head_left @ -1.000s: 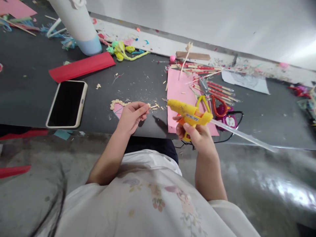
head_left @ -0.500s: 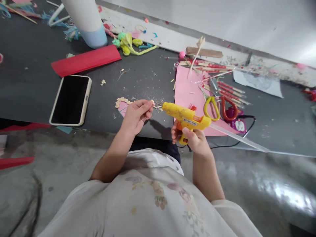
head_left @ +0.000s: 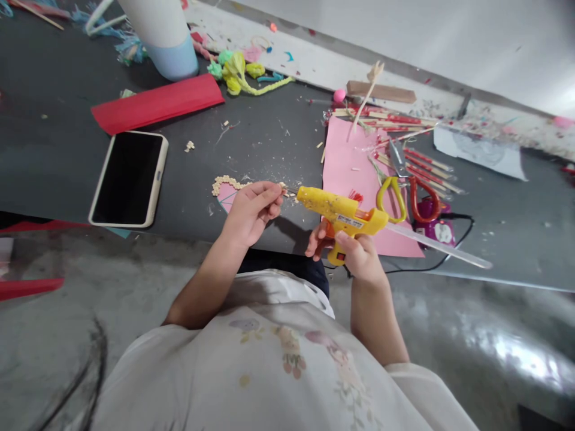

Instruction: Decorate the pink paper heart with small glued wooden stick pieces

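My right hand [head_left: 353, 248] is wrapped round the handle of a yellow glue gun [head_left: 332, 206], its nozzle pointing left. A long clear glue stick [head_left: 442, 244] sticks out of the gun's back end. Thumb and fingers of my left hand [head_left: 256, 209] pinch a small pale wooden piece [head_left: 283, 187] right at the nozzle tip. Partly under my left hand lies a pink paper shape [head_left: 226, 194], edged with a curved row of small pale pieces [head_left: 223, 181]. Several loose bits lie behind the fingertips.
A phone [head_left: 128, 179] and a rolled red sheet [head_left: 157, 105] lie at left, near a white-and-blue cup [head_left: 168, 45]. To the right are pink paper [head_left: 341, 149], scissors [head_left: 406, 191], wrapped sticks [head_left: 426, 164] and a purple box [head_left: 435, 227] beside a black cord [head_left: 462, 239].
The view has shifted slightly. My left fingertips and the small wooden piece are now closer to the glue gun's nozzle. Both hands keep their holds.
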Tool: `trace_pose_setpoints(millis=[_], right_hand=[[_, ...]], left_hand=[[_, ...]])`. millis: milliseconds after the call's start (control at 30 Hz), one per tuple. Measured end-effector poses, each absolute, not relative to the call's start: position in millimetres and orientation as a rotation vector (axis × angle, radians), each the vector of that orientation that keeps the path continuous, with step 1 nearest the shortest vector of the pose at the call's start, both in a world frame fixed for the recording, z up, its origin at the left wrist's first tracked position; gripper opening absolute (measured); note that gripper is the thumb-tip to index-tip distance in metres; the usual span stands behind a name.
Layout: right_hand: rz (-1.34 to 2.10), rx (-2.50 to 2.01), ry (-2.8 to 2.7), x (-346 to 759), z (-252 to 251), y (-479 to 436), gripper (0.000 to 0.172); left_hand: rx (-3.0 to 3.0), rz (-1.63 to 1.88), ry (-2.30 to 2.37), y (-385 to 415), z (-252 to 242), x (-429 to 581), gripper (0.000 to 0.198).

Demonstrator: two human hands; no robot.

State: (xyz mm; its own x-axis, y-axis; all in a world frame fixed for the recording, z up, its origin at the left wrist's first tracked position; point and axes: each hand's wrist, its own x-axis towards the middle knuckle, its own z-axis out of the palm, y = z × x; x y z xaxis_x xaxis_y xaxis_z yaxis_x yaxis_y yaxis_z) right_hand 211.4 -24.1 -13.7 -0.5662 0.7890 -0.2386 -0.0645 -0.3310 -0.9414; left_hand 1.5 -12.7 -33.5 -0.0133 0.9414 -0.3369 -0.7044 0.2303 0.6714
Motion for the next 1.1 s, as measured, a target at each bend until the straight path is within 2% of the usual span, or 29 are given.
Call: trace_pose_setpoints(millis=[1100], right_hand=[[1.927,-1.029,-1.359,214.8,-14.0,-24.3,0.033]], left_hand=[[0.345,1.333,0.867,-13.5,-31.3,1.2,0.02]])
